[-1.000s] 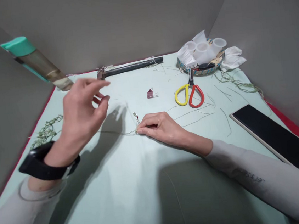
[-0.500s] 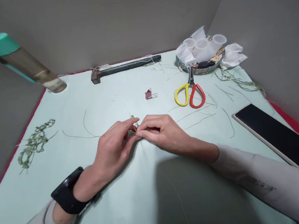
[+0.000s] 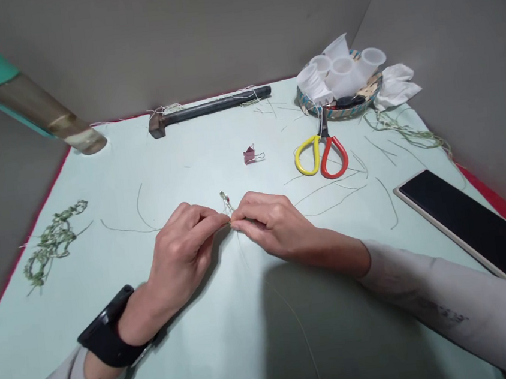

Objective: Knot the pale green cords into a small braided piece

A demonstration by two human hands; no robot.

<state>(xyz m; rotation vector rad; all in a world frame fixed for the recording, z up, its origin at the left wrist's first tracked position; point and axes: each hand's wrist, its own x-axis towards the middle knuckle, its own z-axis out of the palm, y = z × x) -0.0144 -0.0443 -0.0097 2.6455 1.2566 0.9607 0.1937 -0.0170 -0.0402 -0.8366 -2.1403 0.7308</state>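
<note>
At the middle of the pale table, a small green and white knotted strand piece (image 3: 226,201) sticks up past my fingertips. My left hand (image 3: 184,248) pinches the strands at its near end, thumb and index finger together. Touching those fingertips from the right, my right hand (image 3: 274,223) pinches the same spot. Thin strands come out below the fingers, and a long pale thread (image 3: 301,326) lies nearer to me. Just beyond the hands is a dark red binder clip (image 3: 249,155). The exact grip is partly hidden by the fingers.
Scissors (image 3: 326,145) with yellow and red handles lie behind right, by a basket (image 3: 348,112) of plastic cups. A hammer (image 3: 212,108) lies at the back, a bottle (image 3: 41,109) stands back left, knotted green cord (image 3: 57,240) lies left, and a phone (image 3: 474,226) right.
My left fingers have closed down to a pinch beside the right fingertips, and more of the knotted piece shows. The whole view has shifted slightly.
</note>
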